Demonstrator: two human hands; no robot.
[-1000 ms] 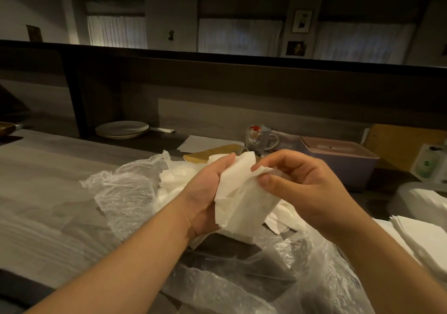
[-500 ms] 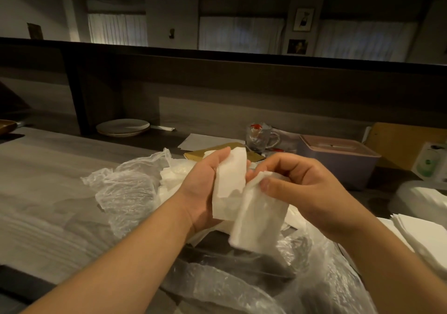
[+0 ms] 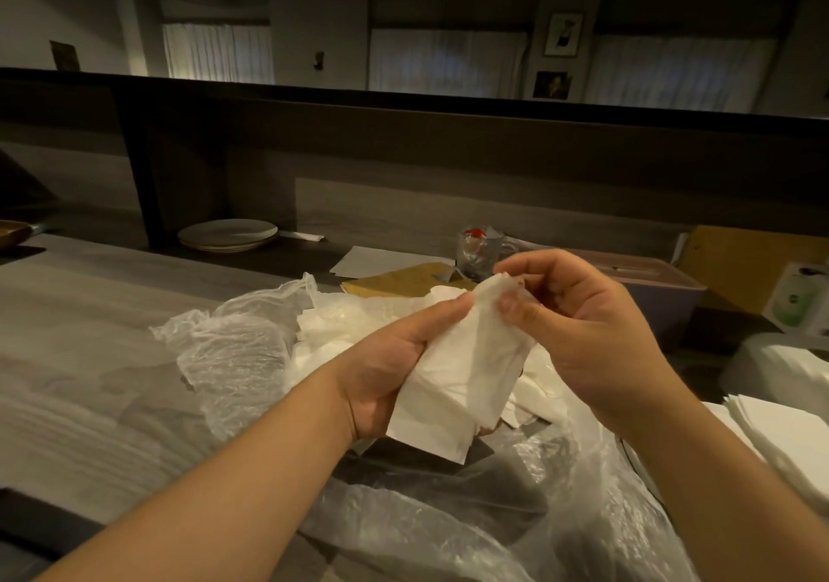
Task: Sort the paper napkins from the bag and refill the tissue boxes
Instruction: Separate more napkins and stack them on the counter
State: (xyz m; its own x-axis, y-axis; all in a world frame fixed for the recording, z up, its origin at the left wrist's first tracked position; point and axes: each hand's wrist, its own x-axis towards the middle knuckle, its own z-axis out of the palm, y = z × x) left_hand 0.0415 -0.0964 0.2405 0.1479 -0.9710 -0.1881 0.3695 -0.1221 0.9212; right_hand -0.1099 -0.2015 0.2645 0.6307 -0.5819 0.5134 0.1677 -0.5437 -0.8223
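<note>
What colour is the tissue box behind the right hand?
Dusty pink lid on the tissue box, its body more mauve in the dim light; head view.

The palm and inner fingers of the left hand (image 3: 386,370) lie hidden behind the white crumpled paper napkins (image 3: 462,384) it grips, and the fingertips of the right hand (image 3: 578,330) fold out of sight behind the napkins' top edge. Below both hands, the clear crinkled plastic bag (image 3: 233,357) runs off the bottom edge, its contents partly veiled by the film. Right of the right hand, the stack of flat white napkins (image 3: 789,442) and the white carton with a green print (image 3: 803,301) are cut by the right edge; the print is too small to read. Beyond the right hand, the pink rectangular tissue box (image 3: 673,290) is partly covered by that hand.
</note>
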